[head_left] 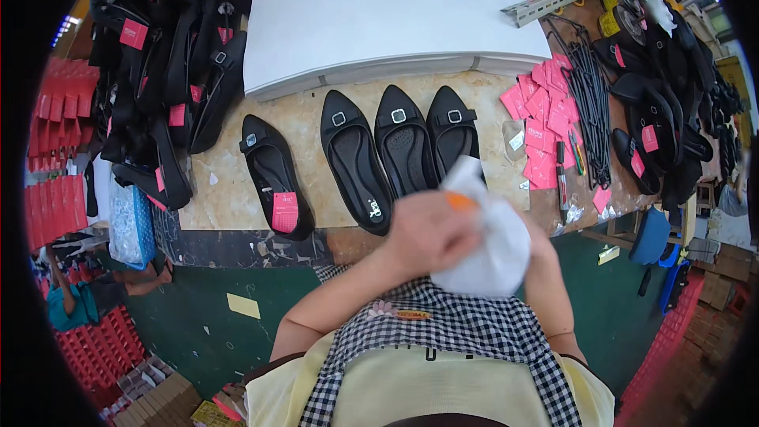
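Over the table's front edge, in front of my chest, my left hand (431,229) is closed on a crumpled sheet of white paper (494,257), blurred by motion. A small orange thing (460,201) shows at its fingertips; its kind is unclear. My right hand (539,241) is behind the paper, its fingers hidden. Just beyond my hands, three black pointed flat shoes (348,154) with square buckles stand side by side, the rightmost partly covered by the paper. A fourth black shoe (265,166) stands apart to the left, with a pink tag (285,210) in its heel.
A large stack of white paper (395,16) lies behind the shoes. Tagged black shoes are heaped at left (170,55) and right (664,103). Pink tags (541,122), a marker (561,178) and black wire hangers (589,95) lie at right. A person (67,300) is at far left.
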Available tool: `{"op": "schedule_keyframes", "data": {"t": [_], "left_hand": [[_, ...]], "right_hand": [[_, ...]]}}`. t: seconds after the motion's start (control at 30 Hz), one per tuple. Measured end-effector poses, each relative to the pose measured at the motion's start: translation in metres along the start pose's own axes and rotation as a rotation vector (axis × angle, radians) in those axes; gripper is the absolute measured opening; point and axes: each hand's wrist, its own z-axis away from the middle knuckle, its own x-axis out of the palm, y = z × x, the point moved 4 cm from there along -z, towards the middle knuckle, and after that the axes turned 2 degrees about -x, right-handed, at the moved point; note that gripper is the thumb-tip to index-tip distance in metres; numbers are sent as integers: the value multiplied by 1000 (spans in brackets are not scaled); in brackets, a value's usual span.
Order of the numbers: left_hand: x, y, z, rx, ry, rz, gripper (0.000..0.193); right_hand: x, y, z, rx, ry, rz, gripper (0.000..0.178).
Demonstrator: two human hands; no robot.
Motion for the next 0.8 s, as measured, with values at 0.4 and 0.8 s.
{"op": "schedule_keyframes", "data": {"t": [0.4, 0.8], "left_hand": [[55, -14, 16, -225, -455, -166, 24], [86, -27, 55, -177, -542, -358, 21]], "right_hand": [[-44, 8, -38, -240, 517, 109, 35], [-42, 14, -97, -458, 326, 795, 47]]}}
